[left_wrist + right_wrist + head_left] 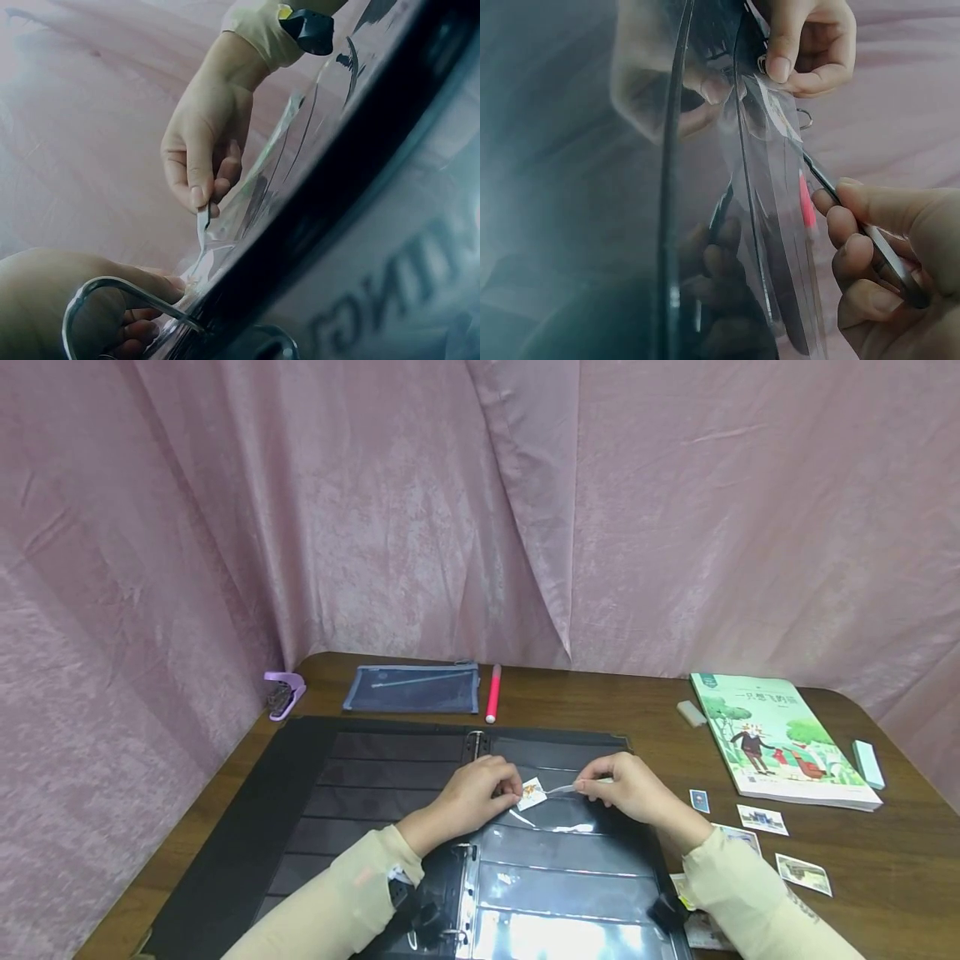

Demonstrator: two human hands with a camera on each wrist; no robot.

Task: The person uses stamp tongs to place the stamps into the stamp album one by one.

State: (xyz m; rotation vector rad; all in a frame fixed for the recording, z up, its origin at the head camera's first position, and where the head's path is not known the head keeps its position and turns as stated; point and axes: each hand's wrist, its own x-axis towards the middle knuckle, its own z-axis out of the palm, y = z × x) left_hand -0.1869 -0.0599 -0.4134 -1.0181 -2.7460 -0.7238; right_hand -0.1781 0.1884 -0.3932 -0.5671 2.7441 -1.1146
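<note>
A small white postage stamp with an orange picture (532, 794) is held above the right page of a black stamp album (558, 842) with clear pocket strips. My left hand (480, 793) pinches at the stamp's left edge with thumb and index finger, close against the clear film. From the other side, my right hand (618, 785) grips slim metal tweezers (889, 262); their tips reach the stamp's right edge. In the left wrist view, the tweezers (202, 225) point down toward the left fingertips. Whether the left fingers also hold the film is hard to see.
Several loose stamps (803, 874) lie right of the album, partly under the right sleeve. Behind them are a green picture book (783, 739) and an eraser (691, 713). A blue pouch (412, 689), a pink marker (493, 693) and a purple hole punch (285, 695) sit along the back.
</note>
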